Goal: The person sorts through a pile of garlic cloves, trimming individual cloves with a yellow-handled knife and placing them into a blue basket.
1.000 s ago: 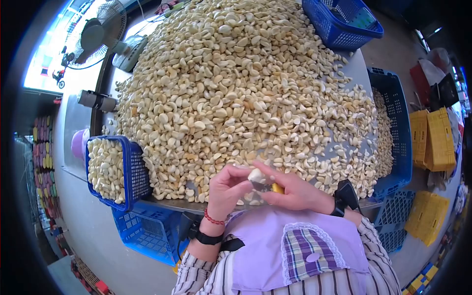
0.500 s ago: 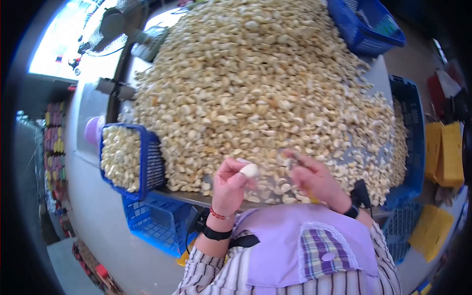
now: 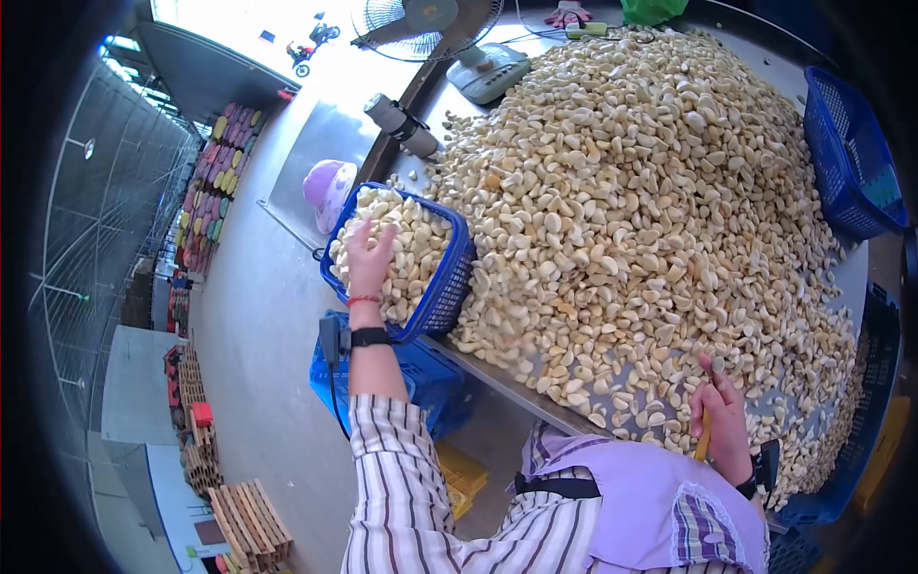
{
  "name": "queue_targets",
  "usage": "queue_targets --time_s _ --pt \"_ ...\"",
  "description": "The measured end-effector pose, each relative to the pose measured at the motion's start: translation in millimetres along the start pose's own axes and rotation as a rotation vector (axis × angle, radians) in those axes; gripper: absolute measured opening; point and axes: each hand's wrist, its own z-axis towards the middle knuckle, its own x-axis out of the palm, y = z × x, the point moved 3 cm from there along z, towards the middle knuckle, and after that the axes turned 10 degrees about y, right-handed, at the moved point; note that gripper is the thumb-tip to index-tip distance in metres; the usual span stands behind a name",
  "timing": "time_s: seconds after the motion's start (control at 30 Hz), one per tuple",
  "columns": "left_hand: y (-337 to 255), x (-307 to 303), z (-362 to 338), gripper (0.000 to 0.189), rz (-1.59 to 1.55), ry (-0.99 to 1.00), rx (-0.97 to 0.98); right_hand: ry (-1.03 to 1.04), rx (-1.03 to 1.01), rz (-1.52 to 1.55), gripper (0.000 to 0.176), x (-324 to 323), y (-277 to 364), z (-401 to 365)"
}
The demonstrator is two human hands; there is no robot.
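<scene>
My left hand (image 3: pixel 369 263) is over the blue basket (image 3: pixel 460 251) at the left, its fingers spread and nothing gripped. Pale peeled garlic cloves (image 3: pixel 417 234) fill that basket nearly to its rim, just under the hand. My right hand (image 3: pixel 724 421) is at the front right, above the metal table's near edge. Its fingers are wrapped round a small knife (image 3: pixel 705 436); the yellow handle sticks out below, and the blade is hard to make out. A broad heap of garlic cloves (image 3: pixel 622 210) spreads beyond and between both hands.
A fan (image 3: pixel 488 72) and a grey cylinder (image 3: pixel 402 124) stand on the table's far left side. Another blue basket (image 3: pixel 851 163) sits at the right. Below the filled basket is a light-blue crate (image 3: pixel 430 383). A purple patterned hat (image 3: pixel 330 191) lies beyond it.
My left hand has moved left from the table front to the basket, and the clove it pinched has left its fingers. The right hand keeps the knife. The view has turned left.
</scene>
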Motion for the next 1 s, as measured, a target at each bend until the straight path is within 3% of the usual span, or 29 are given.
queue_targets --time_s 0.03,0.1,0.23,0.3,0.33,0.43,0.5,0.67,0.8,0.93,1.0 --pt "-1 2 -4 0.034 -0.004 -0.004 -0.001 0.006 0.033 -0.041 0.048 3 3 -1" --pt "-17 15 -18 0.032 0.448 0.165 0.124 0.012 0.02 -0.044 0.048 2 2 -3" --pt "-40 4 -57 0.029 0.374 0.349 0.126 -0.077 0.043 0.038 0.049 -4 -4 -2" --pt "-48 -5 -78 0.028 0.383 0.324 0.347 -0.092 0.032 0.059 0.05 -8 -8 0" --pt "-52 -13 -85 0.028 0.385 0.326 0.348 -0.105 0.018 0.063 0.05 -9 -9 0" --pt "-51 -36 -97 0.028 0.352 0.331 0.26 -0.11 0.0 0.052 0.049 -15 -11 0" --pt "-34 -51 -101 0.029 0.264 0.231 0.173 -0.106 -0.034 0.064 0.051 -17 -12 -1" --pt "11 -72 -84 0.027 -0.243 0.009 -0.183 -0.131 -0.004 0.082 0.053 -14 -11 0" --pt "26 -84 -68 0.025 -0.158 -0.167 -0.237 -0.143 0.02 0.06 0.046 -18 -16 1" --pt "4 -87 -64 0.025 0.046 -0.144 -0.181 -0.145 -0.001 0.066 0.045 -22 -18 0" --pt "-28 -74 -69 0.03 0.232 0.236 -0.383 -0.153 -0.017 0.087 0.045 -23 -18 -1"
